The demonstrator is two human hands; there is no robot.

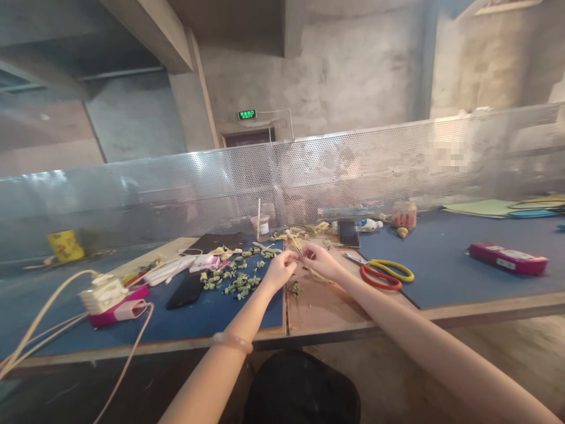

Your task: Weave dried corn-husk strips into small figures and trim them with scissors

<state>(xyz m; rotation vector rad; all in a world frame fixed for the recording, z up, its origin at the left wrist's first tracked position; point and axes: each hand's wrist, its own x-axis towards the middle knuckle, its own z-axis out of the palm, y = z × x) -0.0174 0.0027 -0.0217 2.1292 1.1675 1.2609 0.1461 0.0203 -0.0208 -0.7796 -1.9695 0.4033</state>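
Both my hands meet over the middle of the workbench. My left hand (279, 270) is closed in a pinch on a thin pale strip (295, 244), and my right hand (318, 259) pinches the same strip from the other side. A pale bracelet (232, 340) sits on my left forearm. Just left of my hands lies a scatter of several small green woven pieces (233, 280) on the blue mat (207, 321). More pale strips (304, 231) are heaped just beyond my hands.
Scissors with yellow and red handles (383, 272) lie to the right. A phone (348, 233) stands behind; a black phone (185, 290) lies left. A pink case (507, 258) is far right. A power strip with cables (103, 292) is left. A perforated metal screen (282, 176) backs the bench.
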